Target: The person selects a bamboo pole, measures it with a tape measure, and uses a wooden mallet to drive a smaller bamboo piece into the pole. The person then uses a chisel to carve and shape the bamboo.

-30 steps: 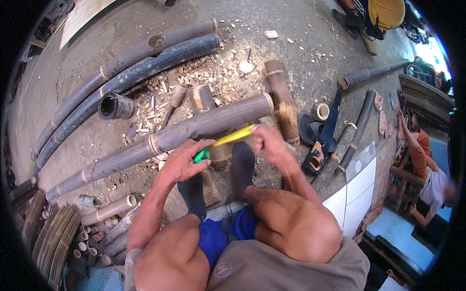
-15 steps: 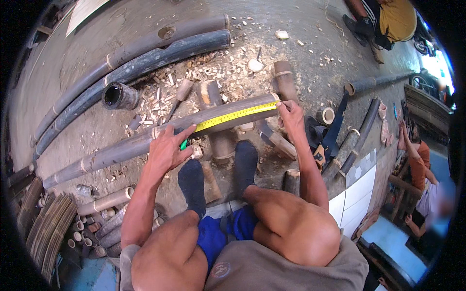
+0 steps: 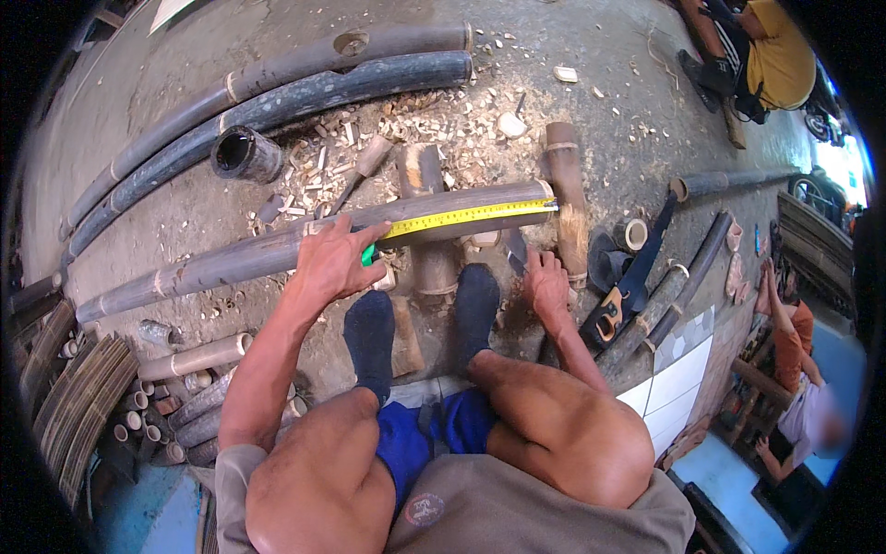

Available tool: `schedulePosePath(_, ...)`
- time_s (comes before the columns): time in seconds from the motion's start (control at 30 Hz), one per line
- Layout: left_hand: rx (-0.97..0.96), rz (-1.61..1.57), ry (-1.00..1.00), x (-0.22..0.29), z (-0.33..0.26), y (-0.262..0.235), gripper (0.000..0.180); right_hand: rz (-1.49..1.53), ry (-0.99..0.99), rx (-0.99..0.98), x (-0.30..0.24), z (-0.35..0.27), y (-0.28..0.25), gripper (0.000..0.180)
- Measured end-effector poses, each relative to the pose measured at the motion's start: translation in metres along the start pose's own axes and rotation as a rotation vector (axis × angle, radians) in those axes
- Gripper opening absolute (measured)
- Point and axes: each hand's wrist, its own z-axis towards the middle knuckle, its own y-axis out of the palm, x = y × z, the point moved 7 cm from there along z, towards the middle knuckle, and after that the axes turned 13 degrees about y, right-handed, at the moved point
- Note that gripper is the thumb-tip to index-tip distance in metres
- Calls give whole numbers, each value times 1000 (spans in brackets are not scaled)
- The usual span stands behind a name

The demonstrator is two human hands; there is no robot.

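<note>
Yellow tape (image 3: 471,214) along bamboo (image 3: 226,265), left grip (image 3: 332,260) around green case (image 3: 368,256), right grip (image 3: 546,288) around knife (image 3: 517,251)

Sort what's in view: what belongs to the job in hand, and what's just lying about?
Seemingly in use:
yellow tape measure, in the left hand
long bamboo pole
bladed tool at the right hand

Apparently lying about:
handsaw
dark short tube
wood chips
</note>
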Motion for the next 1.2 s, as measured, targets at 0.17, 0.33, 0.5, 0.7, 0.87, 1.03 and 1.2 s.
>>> schedulePosePath(0.17, -28, 11, -42, -8, -1, 3, 68, 325, 193, -416, -17, -13, -36, 45)
schedulePosePath(0.33, 36, 72, 7, -7, 3, 4, 65, 1016, 277, -545, -67, -35, -61, 43)
schedulePosePath(0.5, 46, 89, 21, -10, 2, 4, 65, 895, 154, -458, -128, -1, -68, 36)
schedulePosePath(0.7, 28, 34, -12, -11, 3, 4, 67, 772, 107, -428, -150, 12, -66, 35)
schedulePosePath(0.87, 29, 28, -9, -12, 2, 6, 67, 782, 161, -464, -150, 13, -62, 35)
schedulePosePath(1.03, 50, 34, 6, -13, 1, 5, 66, 716, 93, -302, -150, 14, -63, 29)
schedulePosePath(1.2, 42, 26, 23, -13, 2, 4, 66, 743, 97, -299, -149, 14, -65, 30)
